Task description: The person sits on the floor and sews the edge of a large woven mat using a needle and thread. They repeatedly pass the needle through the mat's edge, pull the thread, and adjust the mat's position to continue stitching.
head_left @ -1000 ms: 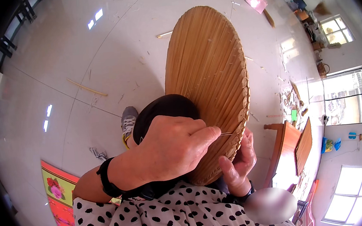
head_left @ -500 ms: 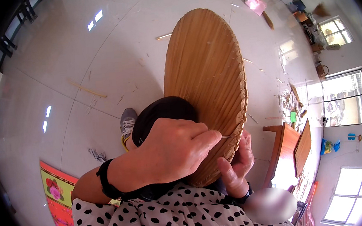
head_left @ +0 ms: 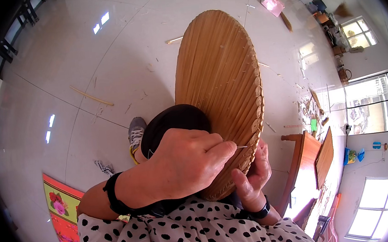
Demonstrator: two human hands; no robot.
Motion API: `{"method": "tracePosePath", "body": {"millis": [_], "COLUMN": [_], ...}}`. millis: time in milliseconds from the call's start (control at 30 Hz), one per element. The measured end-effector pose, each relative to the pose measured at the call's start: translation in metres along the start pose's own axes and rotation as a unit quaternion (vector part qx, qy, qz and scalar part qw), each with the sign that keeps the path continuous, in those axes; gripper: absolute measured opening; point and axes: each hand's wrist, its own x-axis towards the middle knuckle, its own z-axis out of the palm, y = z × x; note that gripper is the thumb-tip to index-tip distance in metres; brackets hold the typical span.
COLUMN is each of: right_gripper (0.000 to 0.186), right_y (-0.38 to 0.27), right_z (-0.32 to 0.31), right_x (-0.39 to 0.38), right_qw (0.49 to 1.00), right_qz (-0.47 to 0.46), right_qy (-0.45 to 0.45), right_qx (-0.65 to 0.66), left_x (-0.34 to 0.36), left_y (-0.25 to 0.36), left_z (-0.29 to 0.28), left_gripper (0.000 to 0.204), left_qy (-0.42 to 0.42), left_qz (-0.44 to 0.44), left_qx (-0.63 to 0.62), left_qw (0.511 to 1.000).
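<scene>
A large tan conical straw hat [head_left: 217,68] with lengthwise ribs and a stitched, scalloped rim leans against my knee, standing on edge. My left hand [head_left: 188,160] pinches a thin needle [head_left: 241,147] between thumb and fingertips, its point lying at the rim's inner edge. A bit of pale thread [head_left: 149,153] shows beside that hand. Around the lower right rim, my right hand [head_left: 254,175] holds the hat, thumb on the near side and fingers partly behind it, close to the needle.
Scraps of straw [head_left: 92,95] lie on the pale tiled floor. At the right stands a brown wooden table [head_left: 299,162]. A red floral mat [head_left: 64,215] lies at the lower left, and a broom [head_left: 286,22] is on the floor at the back right.
The hat has shifted very slightly, its far edge a little lower and left. Both hands keep their places, with the needle still at the rim.
</scene>
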Motion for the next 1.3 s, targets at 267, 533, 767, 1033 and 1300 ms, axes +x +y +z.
{"method": "tracePosePath", "body": {"millis": [267, 533, 767, 1033, 1300], "right_gripper": [0.074, 0.074, 0.074, 0.074, 0.076], "right_y": [0.0021, 0.0013, 0.0012, 0.0005, -0.0011], "right_z": [0.0, -0.0007, 0.0015, 0.0003, 0.0009], "right_x": [-0.0009, -0.0006, 0.0, -0.0032, 0.0052], "right_qw": [1.0, 1.0, 1.0, 1.0, 1.0], "right_qz": [-0.004, -0.004, -0.016, 0.013, -0.01], "right_qy": [0.004, -0.001, 0.006, 0.004, -0.014], "right_qx": [-0.005, -0.016, -0.002, 0.004, 0.015], "left_x": [0.0002, -0.0004, -0.0005, 0.0024, 0.0078], "left_y": [-0.0019, -0.0025, -0.0029, -0.0003, -0.0041], "left_z": [-0.0034, -0.0042, -0.0028, -0.006, -0.0069], "left_gripper": [0.025, 0.026, 0.026, 0.029, 0.028], "left_qy": [-0.012, -0.015, -0.016, -0.039, -0.049], "left_qz": [-0.006, -0.012, -0.008, 0.007, 0.026], "left_qx": [0.014, 0.018, 0.018, 0.044, 0.045], "left_qw": [1.0, 1.0, 1.0, 0.998, 0.997]}}
